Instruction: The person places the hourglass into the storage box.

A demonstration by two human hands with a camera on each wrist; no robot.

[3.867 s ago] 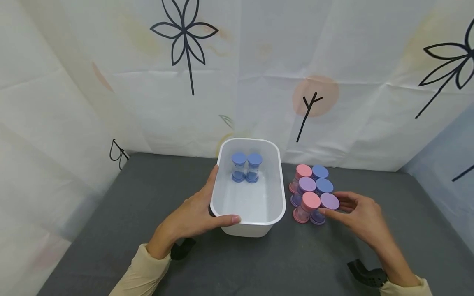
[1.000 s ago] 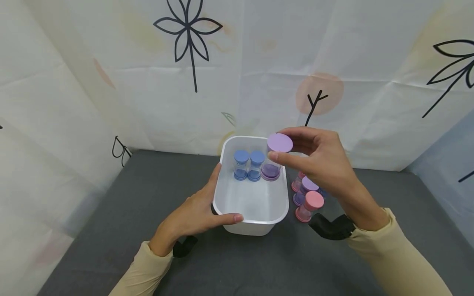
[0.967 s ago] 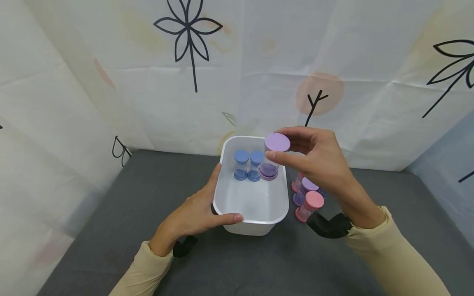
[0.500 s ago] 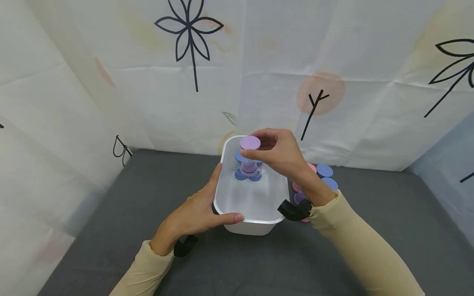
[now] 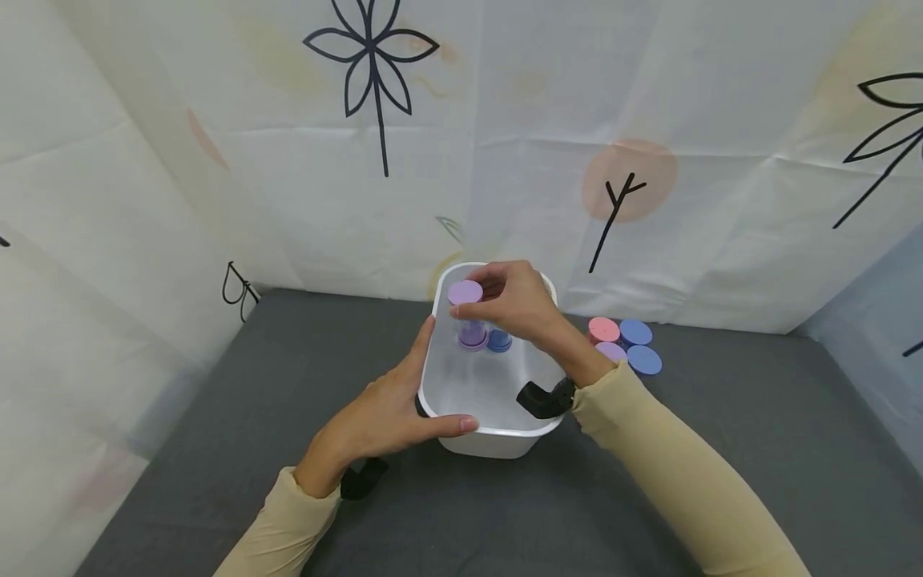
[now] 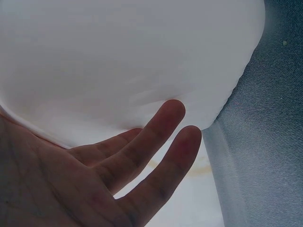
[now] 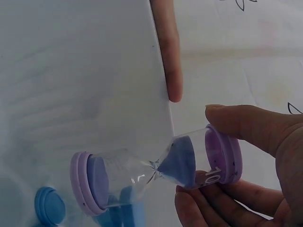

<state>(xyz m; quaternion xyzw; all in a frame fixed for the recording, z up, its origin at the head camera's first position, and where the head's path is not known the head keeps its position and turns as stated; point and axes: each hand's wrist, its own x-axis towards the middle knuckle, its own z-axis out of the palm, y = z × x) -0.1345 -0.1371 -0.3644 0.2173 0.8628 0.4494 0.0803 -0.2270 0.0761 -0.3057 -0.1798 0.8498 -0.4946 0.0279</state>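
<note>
My right hand [image 5: 515, 304] pinches the top cap of the purple sand timer [image 7: 156, 172], thumb on one side of the cap and fingertips [image 7: 208, 201] on the other, and holds it upright inside the white tub [image 5: 497, 437], at the centre of the head view, close to the tub's far left wall. To do this well, I judge I should lower it straight until its bottom cap meets the floor, and open my fingers only then, so it does not tip. The blue sand timers [image 5: 499, 340] stand just beside it on its right, so there is little room to swing. My left hand [image 5: 382, 417] steadies the tub, thumb curled over the near rim and fingers [image 6: 156, 142] spread flat on the outer wall. At centre right, outside the tub on the grey cloth [image 5: 721, 417], the remaining timers [image 5: 622, 343] stand clustered, well apart from my grip.
</note>
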